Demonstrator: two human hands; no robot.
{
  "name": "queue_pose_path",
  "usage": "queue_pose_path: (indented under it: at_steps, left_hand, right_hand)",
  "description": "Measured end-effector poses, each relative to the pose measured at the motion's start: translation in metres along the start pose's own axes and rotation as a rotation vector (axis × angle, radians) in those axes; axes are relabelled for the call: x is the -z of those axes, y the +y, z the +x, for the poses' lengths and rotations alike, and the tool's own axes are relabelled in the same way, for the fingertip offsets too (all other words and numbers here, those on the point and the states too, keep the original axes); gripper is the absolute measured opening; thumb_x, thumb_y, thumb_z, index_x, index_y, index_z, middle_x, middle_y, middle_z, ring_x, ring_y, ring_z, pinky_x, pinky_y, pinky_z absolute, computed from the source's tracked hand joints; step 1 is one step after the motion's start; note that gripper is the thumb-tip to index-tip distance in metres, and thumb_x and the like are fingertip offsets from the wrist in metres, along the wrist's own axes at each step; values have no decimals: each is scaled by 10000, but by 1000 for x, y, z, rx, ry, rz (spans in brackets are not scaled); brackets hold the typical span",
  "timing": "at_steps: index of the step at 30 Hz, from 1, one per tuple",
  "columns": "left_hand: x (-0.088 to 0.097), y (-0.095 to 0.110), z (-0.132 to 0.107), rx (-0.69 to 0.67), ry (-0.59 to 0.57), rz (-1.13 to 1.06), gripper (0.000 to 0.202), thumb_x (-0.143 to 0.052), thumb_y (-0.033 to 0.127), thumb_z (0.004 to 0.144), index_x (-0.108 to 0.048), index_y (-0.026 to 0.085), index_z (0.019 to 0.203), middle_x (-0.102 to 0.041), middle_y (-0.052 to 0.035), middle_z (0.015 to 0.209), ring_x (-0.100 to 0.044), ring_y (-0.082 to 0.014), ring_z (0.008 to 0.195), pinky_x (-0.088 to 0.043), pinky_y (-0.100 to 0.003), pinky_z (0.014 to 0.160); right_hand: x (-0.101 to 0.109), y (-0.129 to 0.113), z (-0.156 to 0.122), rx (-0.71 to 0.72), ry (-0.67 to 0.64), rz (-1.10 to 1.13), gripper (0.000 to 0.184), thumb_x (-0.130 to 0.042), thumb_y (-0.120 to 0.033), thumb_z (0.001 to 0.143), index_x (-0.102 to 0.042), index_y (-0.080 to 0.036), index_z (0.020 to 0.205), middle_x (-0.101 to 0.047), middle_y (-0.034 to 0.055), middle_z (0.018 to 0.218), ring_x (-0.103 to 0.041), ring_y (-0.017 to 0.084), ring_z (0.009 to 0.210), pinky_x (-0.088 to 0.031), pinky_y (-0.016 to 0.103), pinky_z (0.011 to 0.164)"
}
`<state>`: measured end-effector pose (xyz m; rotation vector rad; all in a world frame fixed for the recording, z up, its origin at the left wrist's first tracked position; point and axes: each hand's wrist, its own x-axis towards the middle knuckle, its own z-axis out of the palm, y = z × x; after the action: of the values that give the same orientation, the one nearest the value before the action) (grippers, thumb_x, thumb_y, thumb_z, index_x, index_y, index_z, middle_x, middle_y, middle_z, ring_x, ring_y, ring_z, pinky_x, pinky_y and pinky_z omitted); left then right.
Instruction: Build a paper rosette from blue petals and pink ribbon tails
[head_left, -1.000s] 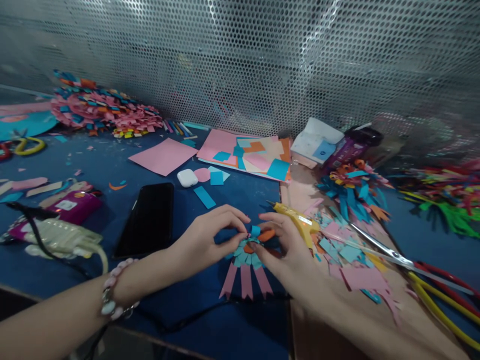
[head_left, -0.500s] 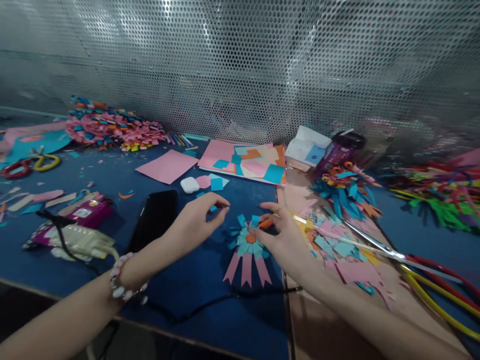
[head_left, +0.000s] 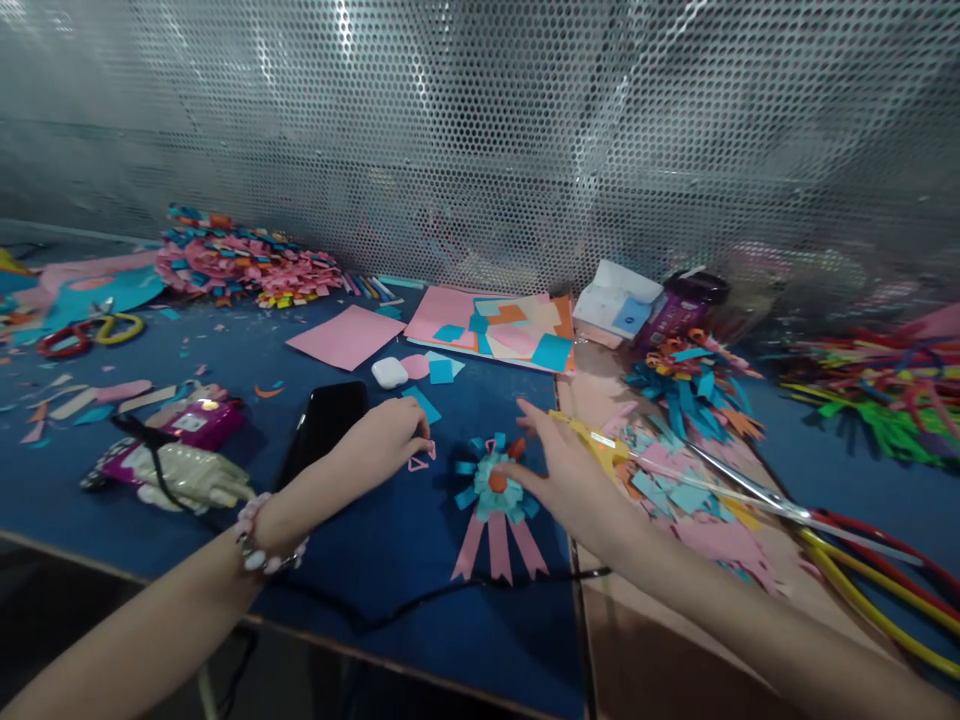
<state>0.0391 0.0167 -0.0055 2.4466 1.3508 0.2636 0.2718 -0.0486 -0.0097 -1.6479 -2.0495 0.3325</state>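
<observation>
A paper rosette [head_left: 517,498] lies flat on the blue table, with blue loops, a light-blue ruffled ring, an orange centre and pink notched tails. My right hand [head_left: 566,470] is over its right side with fingers apart, the thumb reaching the orange centre. An orange paper loop shows between that thumb and forefinger, on the rosette's upper right. To the left of the rosette, my left hand [head_left: 394,440] has its fingers pinched together on a small folded pink paper strip [head_left: 421,462]. A bracelet circles the left wrist.
Left of my hand are a black phone [head_left: 330,415] and a glue gun [head_left: 180,455] with its black cord. Paper sheets [head_left: 495,325] lie at the back. Large scissors [head_left: 780,500], a yellow tool [head_left: 600,440] and paper scraps [head_left: 675,490] are on the right, a perforated metal wall [head_left: 480,150] behind.
My left hand has moved slightly down and left, and a pink strip now shows at its fingertips. My right fingers have lifted and spread from the orange loop. The view has shifted slightly.
</observation>
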Motion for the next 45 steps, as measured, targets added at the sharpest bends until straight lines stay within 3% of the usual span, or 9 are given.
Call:
queue_pose_path:
  at_steps: [4,7,12,21,24,28,35,40,45]
  left_hand:
    - [-1,-2,-1,13,4,-5,161,-580,254,832,-673,153,747,-639,-71,828,-597,-209,803,-441,-312,720]
    - [-3,-5,-1,16,10,-30,183,-578,294,830,-663,156,745,-647,-70,820,-602,-207,778,-442,-303,683]
    - [-3,-4,-3,23,15,-176,203,-567,348,828,-640,163,786,-678,-52,775,-628,-184,699,-456,-276,613]
    - [0,2,-4,-6,148,-499,230,-581,384,827,-611,155,823,-683,-49,777,-631,-148,686,-522,-261,616]
    - [0,4,-3,-3,173,-524,214,-592,370,829,-598,156,835,-687,-52,808,-639,-152,720,-533,-281,657]
    - [-1,7,-4,-49,236,-586,179,-611,326,831,-551,164,878,-681,-48,846,-656,-148,762,-545,-281,694]
    - [-2,15,-9,0,212,-638,185,-602,347,842,-529,190,909,-668,-39,848,-654,-162,755,-536,-228,532]
    - [1,26,-15,41,211,-650,168,-622,321,828,-522,192,869,-652,-8,816,-629,-133,734,-515,-240,608]
    - [2,31,-18,14,219,-603,133,-619,281,815,-526,187,827,-618,10,771,-590,-116,685,-472,-251,623]
  right_hand:
    - [23,23,-16,-40,102,-510,424,-396,-479,921,-621,-124,966,-668,175,929,-622,335,893,-470,430,701]
    - [32,44,-29,-177,74,-566,448,-392,-533,886,-566,-201,642,-554,103,509,-557,296,489,-307,341,449]
    - [25,66,-33,-285,47,-442,438,-483,-570,810,-419,-256,511,-450,20,429,-410,179,375,-172,285,440]
    - [40,59,-39,-385,34,112,396,-385,-538,875,-502,-223,665,-556,22,599,-539,173,548,-380,287,494]
    - [49,50,-40,-545,38,652,285,-486,-482,841,-559,-207,832,-637,43,766,-584,158,614,-481,275,559]
    - [49,37,-41,-737,90,1347,195,-649,-312,707,-612,-217,873,-641,33,795,-463,98,493,-421,225,446]
    - [37,24,-54,-615,-120,1036,300,-667,-482,715,-576,-198,688,-533,-14,482,-470,123,439,-354,242,429]
    - [33,16,-65,-638,-208,840,401,-684,-572,694,-545,-198,651,-542,-17,540,-486,114,497,-353,242,471]
    - [31,10,-65,-831,-186,984,403,-738,-538,655,-605,-203,835,-560,-18,651,-482,105,532,-378,237,493]
